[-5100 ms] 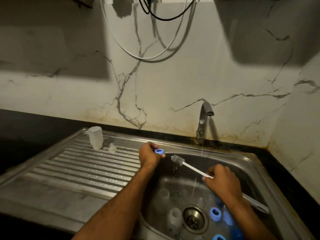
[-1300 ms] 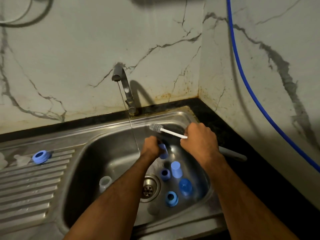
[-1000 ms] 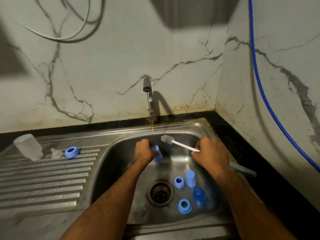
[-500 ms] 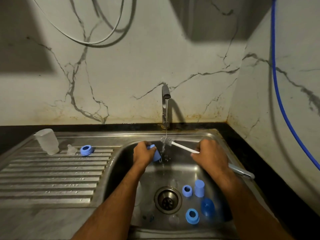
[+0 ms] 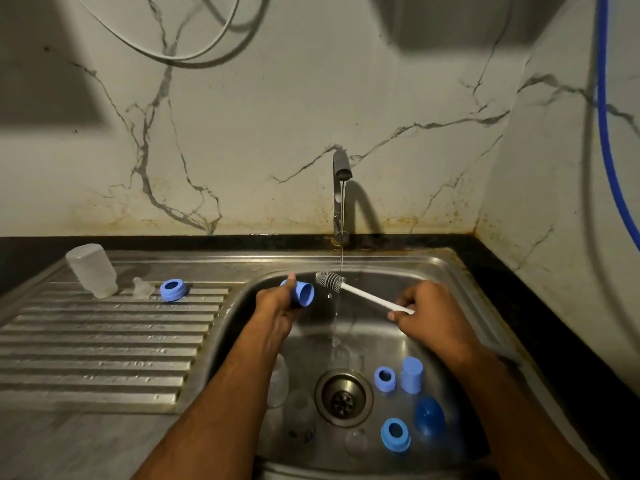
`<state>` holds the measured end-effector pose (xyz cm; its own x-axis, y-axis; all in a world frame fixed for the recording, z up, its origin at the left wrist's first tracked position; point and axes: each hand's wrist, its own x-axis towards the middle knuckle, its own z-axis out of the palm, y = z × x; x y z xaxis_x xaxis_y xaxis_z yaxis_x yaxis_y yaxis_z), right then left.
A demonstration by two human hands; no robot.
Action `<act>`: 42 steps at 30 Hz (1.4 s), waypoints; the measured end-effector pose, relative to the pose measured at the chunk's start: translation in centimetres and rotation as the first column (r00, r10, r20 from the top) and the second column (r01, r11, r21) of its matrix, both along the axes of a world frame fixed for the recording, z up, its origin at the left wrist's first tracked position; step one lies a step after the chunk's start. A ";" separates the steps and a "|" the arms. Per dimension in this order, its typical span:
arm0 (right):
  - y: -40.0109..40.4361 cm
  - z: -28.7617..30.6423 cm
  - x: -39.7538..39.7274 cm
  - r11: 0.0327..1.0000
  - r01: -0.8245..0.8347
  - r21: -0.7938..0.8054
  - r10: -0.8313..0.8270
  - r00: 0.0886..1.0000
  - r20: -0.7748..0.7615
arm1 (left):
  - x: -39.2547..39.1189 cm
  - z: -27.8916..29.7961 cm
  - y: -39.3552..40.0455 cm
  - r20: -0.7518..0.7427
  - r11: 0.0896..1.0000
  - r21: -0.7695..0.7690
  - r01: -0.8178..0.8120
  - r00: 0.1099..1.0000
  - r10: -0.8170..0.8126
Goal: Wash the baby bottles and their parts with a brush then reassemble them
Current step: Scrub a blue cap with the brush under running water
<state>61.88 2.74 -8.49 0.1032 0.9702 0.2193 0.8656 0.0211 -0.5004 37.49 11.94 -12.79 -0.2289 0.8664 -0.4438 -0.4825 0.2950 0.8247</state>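
Between left fingers (image 5: 292,284), blue cap (image 5: 302,293) faces brush (image 5: 330,280).

wall: white marble-veined panels (image 5: 284,109) meeting in a corner, rust stains showing along the base | counter: black countertop (image 5: 540,306) running beneath | cables: grey cables (image 5: 194,53) looping overhead, blue hose (image 5: 604,109) hanging at right | light: dim, shadows falling

Two bare forearms enter from the bottom edge, uncovered along all of their visible length; no sleeve, watch, ring or glove shows on either; the left hand (image 5: 277,306) and the right hand (image 5: 433,317) are bare too, with short nails at the visible fingertips.
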 end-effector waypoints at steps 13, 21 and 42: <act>-1.3 1.0 -0.9 0.996 -0.075 -0.038 0.081 0.975 0.207 | -0.2 0.9 -1.8 0.238 0.998 0.039 -0.055 0.970 0.045; -0.2 -0.1 -2.0 0.981 -0.191 -0.041 0.195 0.930 0.313 | 1.4 1.2 -2.1 0.071 0.997 0.031 0.077 0.994 -0.079; 0.3 -1.8 -1.6 0.994 -0.094 0.054 0.087 0.989 0.121 | 2.6 2.3 -2.6 0.048 0.982 0.179 0.056 0.997 -0.065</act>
